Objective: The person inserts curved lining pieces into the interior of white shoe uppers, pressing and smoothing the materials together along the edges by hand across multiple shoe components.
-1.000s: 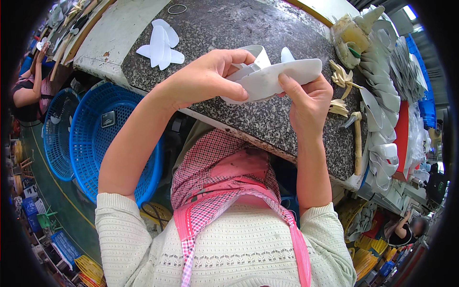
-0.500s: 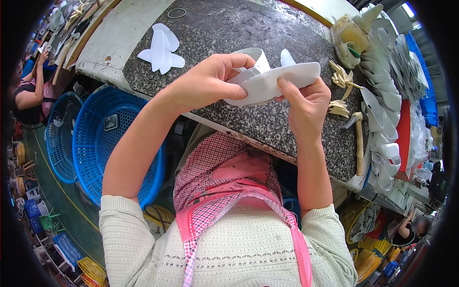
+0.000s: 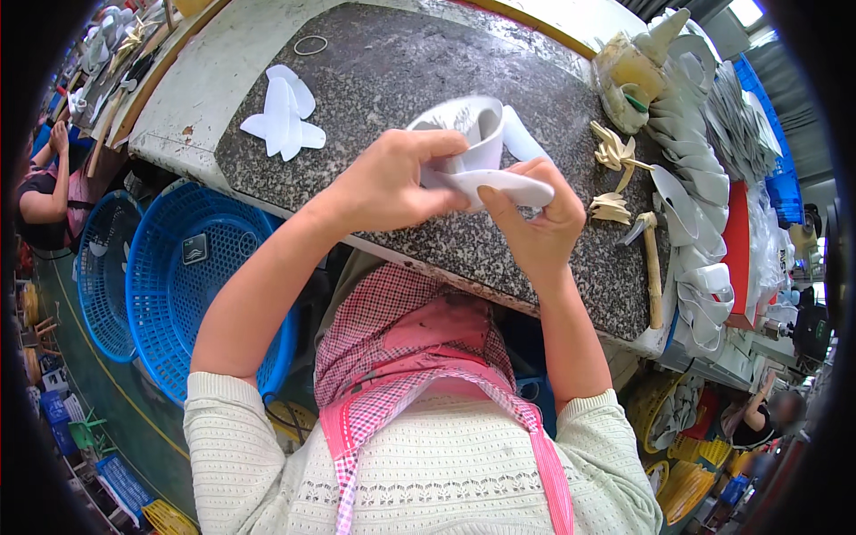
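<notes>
Above the near part of the stone slab, both hands hold a white shoe part (image 3: 510,185), a flat sole-shaped piece with a curved band looping up from it. My left hand (image 3: 392,183) pinches it where band and sole meet, fingers partly inside the loop. My right hand (image 3: 540,223) grips the sole's other end, thumb on top and fingers behind. Just beyond lies a white insole-shaped piece (image 3: 524,134) on the slab. Several similar white pieces (image 3: 283,114) lie fanned in a pile at the left.
On the dark speckled slab (image 3: 383,71) lies a thin ring (image 3: 310,45). To the right are cream strips (image 3: 615,152), a hammer (image 3: 654,267), a crusted glue pot (image 3: 635,76) and stacked white shoe parts (image 3: 691,169). Blue baskets (image 3: 192,312) stand lower left. Other people work at both sides.
The shoe part has been tilted, so its band loop now faces up and the sole shows more edge-on. My right hand has shifted left and lower. The view has moved slightly.
</notes>
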### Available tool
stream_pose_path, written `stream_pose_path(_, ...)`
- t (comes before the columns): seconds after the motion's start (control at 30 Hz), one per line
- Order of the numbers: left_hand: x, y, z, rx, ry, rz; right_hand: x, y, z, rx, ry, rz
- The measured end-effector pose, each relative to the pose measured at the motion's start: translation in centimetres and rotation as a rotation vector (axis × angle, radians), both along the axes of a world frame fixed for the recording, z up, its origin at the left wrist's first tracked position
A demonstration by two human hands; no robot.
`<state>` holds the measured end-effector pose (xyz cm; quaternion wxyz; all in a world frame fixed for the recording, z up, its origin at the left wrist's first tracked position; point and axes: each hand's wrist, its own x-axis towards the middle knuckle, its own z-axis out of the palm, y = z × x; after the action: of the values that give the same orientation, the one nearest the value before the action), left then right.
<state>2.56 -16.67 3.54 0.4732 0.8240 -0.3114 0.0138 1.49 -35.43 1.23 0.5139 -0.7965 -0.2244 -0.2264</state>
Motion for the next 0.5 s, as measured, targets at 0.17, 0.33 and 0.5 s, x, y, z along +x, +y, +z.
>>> stream_pose_path(0.17,-0.5,2.6,-3.0,-0.263,0.392,-0.017,0.5,0.5,0.4,-0.100,0.055,0.216)
stream_pose_path(0.33,-2.3,4.9,-6.3,-0.475,0.619,-0.072,1.3,2.4,-0.2,-0.122,0.203,0.392)
stream_pose_path(0.5,-4.2,5.4,-5.8,-0.385,0.254,0.152,1.1,4.2,-1.4,-0.112,0.300,0.356)
